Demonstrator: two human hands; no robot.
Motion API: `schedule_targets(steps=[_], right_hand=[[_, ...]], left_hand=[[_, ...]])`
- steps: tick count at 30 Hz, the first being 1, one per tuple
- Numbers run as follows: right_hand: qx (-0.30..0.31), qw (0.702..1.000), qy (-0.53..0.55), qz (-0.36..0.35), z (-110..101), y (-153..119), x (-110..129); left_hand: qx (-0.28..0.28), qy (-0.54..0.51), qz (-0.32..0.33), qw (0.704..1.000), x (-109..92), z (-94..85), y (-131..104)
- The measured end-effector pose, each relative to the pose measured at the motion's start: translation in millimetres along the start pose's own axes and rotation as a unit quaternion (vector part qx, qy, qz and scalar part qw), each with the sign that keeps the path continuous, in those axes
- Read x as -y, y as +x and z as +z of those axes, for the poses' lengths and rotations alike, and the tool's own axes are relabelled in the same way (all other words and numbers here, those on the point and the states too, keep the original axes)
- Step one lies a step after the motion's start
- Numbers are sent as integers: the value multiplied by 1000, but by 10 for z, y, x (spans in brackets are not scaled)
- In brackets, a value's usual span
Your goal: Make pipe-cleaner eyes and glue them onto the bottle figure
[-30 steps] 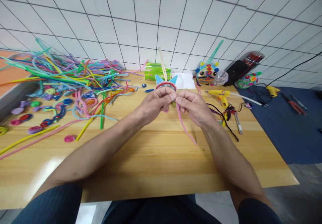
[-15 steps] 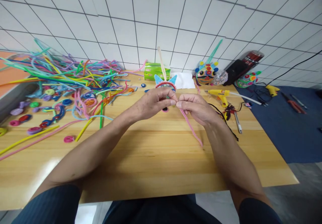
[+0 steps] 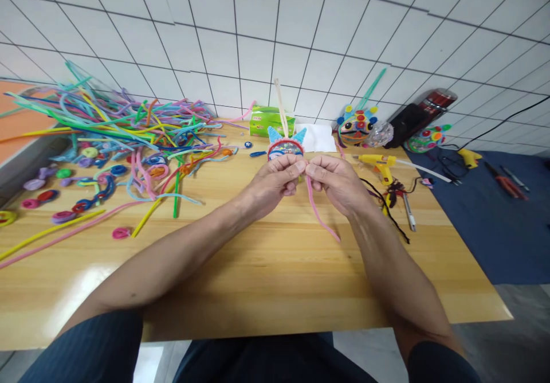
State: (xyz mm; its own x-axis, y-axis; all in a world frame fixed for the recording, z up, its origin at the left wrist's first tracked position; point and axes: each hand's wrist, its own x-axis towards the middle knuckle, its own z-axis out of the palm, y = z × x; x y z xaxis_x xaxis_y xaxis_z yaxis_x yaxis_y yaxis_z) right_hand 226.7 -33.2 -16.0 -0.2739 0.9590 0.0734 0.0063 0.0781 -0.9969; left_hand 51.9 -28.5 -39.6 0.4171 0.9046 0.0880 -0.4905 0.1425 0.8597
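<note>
A pink pipe cleaner point(image 3: 318, 217) is pinched between my two hands, its loose end trailing down toward the table. My left hand point(image 3: 277, 181) is closed, thumb against the fingers, at the upper end of the strand. Touching it at the fingertips, my right hand point(image 3: 333, 179) is closed on the same pipe cleaner where it hangs down. The very end being worked is hidden by the fingers. Just behind the hands stands a craft figure with light-blue pointed ears point(image 3: 286, 142) and a red rim, its lower part covered by my hands.
On the left lies a heap of coloured pipe cleaners point(image 3: 129, 119) with several coiled pieces, one a pink coil point(image 3: 121, 233). A green tissue pack point(image 3: 262, 120) stands behind. At right are a yellow glue gun point(image 3: 380, 162), a decorated figure point(image 3: 357, 128), a white pen point(image 3: 409, 214) and red-handled pliers point(image 3: 507, 183).
Both hands are still together at the pipe cleaner. My left hand has turned so its fingers curl under more, and the dangling end has swung slightly left and up.
</note>
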Motion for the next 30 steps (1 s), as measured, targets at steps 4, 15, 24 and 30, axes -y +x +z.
schedule_targets(steps=[4, 15, 24, 30], right_hand=[[25, 999, -12, 20, -81, -4, 17], [-10, 1000, -27, -11, -20, 18, -38], [-70, 993, -83, -45, 22, 8, -28], [-86, 984, -146, -56, 44, -37, 53]], left_hand=[[54, 159, 39, 985, -156, -128, 51], [-16, 71, 6, 997, -67, -74, 19], [-33, 42, -13, 998, -56, -49, 19], [57, 252, 56, 964, -251, -180, 88]])
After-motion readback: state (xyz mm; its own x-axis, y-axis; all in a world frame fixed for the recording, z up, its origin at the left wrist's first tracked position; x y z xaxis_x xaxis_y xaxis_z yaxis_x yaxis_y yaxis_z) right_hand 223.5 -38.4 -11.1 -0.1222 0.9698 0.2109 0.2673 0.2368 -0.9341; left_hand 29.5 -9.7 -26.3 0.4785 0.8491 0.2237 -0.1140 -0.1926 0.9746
